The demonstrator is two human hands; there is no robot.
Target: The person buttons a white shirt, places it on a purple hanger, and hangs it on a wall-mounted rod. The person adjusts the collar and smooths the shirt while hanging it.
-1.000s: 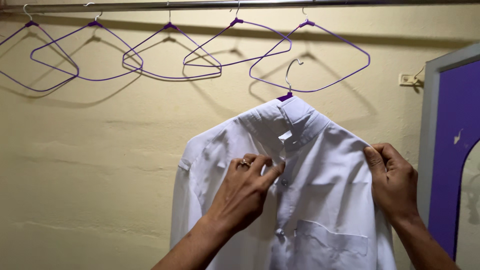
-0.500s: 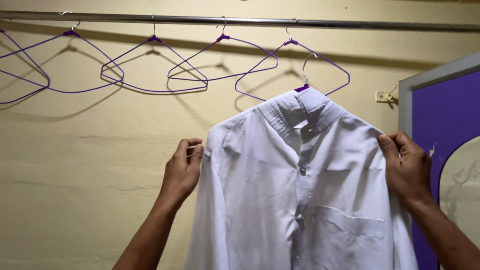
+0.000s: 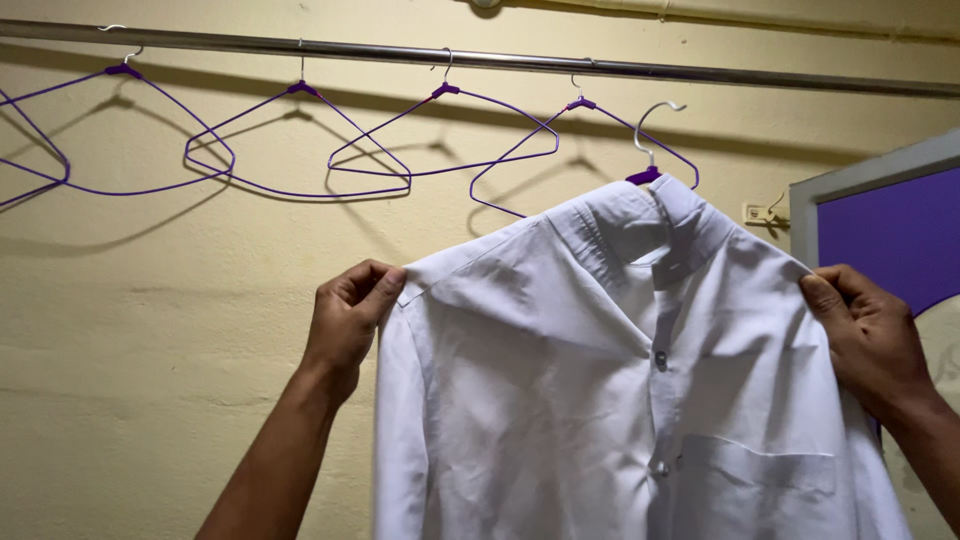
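The white shirt (image 3: 620,400) is already on its purple hanger (image 3: 655,150) and buttoned down the front. The left hand (image 3: 345,320) has a closed grip pinching one shoulder seam, the right hand (image 3: 875,335) likewise grips the other. The hook sits just below the metal rail (image 3: 500,60), not yet over it, beside four empty hangers (image 3: 300,140).

One white button-up cotton shirt (image 3: 560,400) with one chest pocket (image 3: 760,480) and two visible buttons. Five purple wire hangers (image 3: 300,140) hang on one grey metal rail (image 3: 500,62), and a sixth hanger (image 3: 655,150) carries the shirt. Two bare hands (image 3: 345,320) grip its shoulders.
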